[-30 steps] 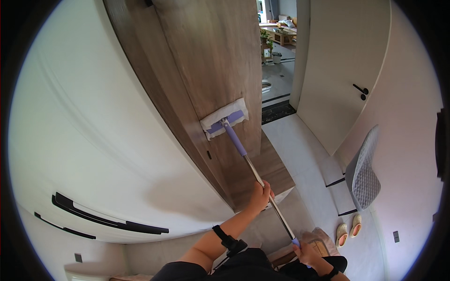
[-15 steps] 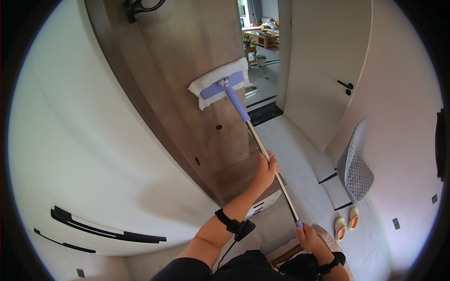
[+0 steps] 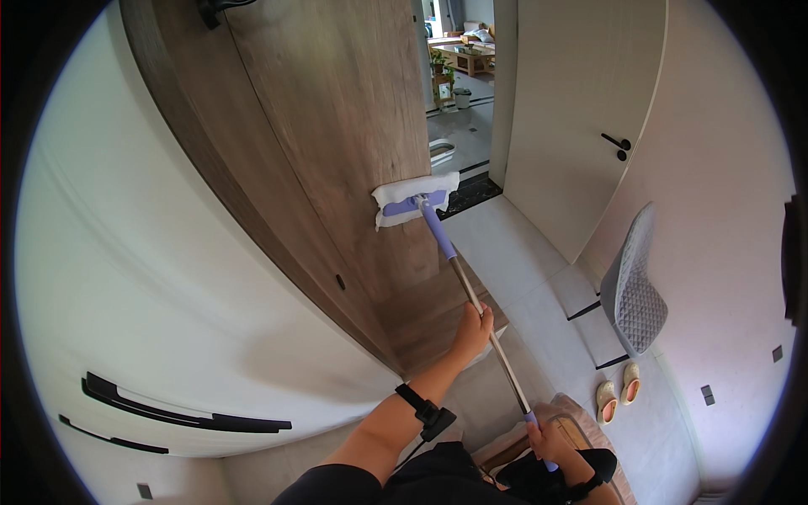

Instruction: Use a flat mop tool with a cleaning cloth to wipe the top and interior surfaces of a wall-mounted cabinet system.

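A flat mop (image 3: 439, 231) with a lavender head plate and a metal pole slants across the middle of the view. A white cloth (image 3: 414, 187) wraps its head and lies against the brown wood-grain panel (image 3: 337, 126), by the panel's right edge. Partway down the pole, my left hand (image 3: 472, 332) is closed around the metal. My right hand (image 3: 549, 441) grips the lavender lower end of the handle, close to my body. Black bands with small devices sit on both forearms.
A grey quilted chair (image 3: 637, 290) stands at the right, with a pair of clogs (image 3: 619, 393) beside it. The pale door (image 3: 576, 126) stands ajar next to a doorway showing another room. A white cabinet front (image 3: 194, 278) with black handles curves along the left.
The mop head has slid down the panel and a little to the right. My left hand has come lower with the pole, and my right hand has shifted slightly down. The view has tilted slightly.
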Tool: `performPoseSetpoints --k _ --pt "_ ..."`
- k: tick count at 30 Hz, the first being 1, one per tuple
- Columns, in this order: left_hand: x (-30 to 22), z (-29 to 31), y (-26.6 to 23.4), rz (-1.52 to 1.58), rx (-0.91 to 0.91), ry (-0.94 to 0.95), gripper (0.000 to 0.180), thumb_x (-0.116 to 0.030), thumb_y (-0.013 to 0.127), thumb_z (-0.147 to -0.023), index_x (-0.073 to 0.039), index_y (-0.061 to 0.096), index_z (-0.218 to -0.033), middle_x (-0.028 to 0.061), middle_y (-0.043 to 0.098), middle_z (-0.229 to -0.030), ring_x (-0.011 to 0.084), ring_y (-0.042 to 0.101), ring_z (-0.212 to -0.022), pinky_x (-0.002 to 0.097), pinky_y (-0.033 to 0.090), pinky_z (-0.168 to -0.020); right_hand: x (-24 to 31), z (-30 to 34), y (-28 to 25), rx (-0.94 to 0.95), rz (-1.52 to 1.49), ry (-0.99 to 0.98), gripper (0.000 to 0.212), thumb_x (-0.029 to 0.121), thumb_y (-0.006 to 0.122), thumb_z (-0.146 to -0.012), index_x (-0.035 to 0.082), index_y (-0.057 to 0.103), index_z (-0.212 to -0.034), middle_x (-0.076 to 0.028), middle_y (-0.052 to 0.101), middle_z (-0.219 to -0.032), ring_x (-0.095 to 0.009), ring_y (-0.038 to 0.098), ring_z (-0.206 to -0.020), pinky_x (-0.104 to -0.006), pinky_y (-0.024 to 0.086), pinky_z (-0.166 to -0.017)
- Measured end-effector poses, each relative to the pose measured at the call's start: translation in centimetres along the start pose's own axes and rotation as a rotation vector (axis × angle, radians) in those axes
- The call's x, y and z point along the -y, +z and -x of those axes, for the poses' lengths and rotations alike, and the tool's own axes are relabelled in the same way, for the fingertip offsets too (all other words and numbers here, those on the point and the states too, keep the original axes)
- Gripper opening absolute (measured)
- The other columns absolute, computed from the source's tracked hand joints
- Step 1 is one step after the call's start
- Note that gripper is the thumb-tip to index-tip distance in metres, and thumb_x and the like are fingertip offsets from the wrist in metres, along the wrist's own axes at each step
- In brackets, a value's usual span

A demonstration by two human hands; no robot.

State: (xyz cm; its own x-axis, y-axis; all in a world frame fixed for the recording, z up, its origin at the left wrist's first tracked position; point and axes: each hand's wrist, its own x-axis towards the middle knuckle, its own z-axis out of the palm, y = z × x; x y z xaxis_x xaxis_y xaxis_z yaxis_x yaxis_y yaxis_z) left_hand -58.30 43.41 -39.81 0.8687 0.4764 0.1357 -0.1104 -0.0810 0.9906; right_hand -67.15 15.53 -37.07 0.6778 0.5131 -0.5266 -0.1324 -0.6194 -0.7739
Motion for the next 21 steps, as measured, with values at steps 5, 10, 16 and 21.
performPoseSetpoints --k 5,10,16,21 --pt "-0.4 0.2 0.4 -0.022 -0.025 -0.033 0.021 -0.019 0.044 -0.087 0.0 0.037 -0.089 0.0106 0.05 -0.063 0.019 0.052 -0.054 0.0319 0.042 -0.051 0.0 0.1 -0.7 0.071 -0.148 0.078 0.043 0.039 0.043 -0.087 -0.001 0.048 -0.072 -0.004 0.046 -0.048 -0.012 0.046 -0.037 -0.0251 0.037 -0.036" --pt "-1.2 1.6 1.1 -0.116 -0.019 0.003 0.022 -0.021 0.045 -0.087 0.0 0.038 -0.088 0.0104 0.05 -0.063 0.0185 0.051 -0.054 0.0314 0.042 -0.051 1.4 1.4 -3.1 -0.001 0.097 0.089 0.039 0.037 0.043 -0.087 0.0 0.052 -0.076 -0.003 0.046 -0.05 -0.01 0.046 -0.038 -0.0234 0.037 -0.036" --pt "3.7 3.1 1.0 -0.049 0.071 -0.239 0.026 -0.027 0.046 -0.088 -0.002 0.04 -0.089 0.0077 0.052 -0.067 0.0132 0.051 -0.053 0.0277 0.043 -0.049 -1.3 1.5 -3.5 -0.071 0.368 -0.002 0.041 0.036 0.044 -0.084 -0.003 0.056 -0.076 -0.022 0.055 -0.063 -0.039 0.055 -0.065 -0.0417 0.041 -0.06" --pt "0.6 3.3 1.0 -0.003 -0.023 -0.129 0.022 -0.023 0.046 -0.088 -0.002 0.039 -0.089 0.0068 0.051 -0.067 0.013 0.051 -0.054 0.0271 0.043 -0.05 -0.7 1.7 -2.5 -0.135 0.325 -0.067 0.037 0.033 0.047 -0.083 -0.002 0.054 -0.073 -0.022 0.054 -0.06 -0.037 0.055 -0.063 -0.0403 0.041 -0.057"
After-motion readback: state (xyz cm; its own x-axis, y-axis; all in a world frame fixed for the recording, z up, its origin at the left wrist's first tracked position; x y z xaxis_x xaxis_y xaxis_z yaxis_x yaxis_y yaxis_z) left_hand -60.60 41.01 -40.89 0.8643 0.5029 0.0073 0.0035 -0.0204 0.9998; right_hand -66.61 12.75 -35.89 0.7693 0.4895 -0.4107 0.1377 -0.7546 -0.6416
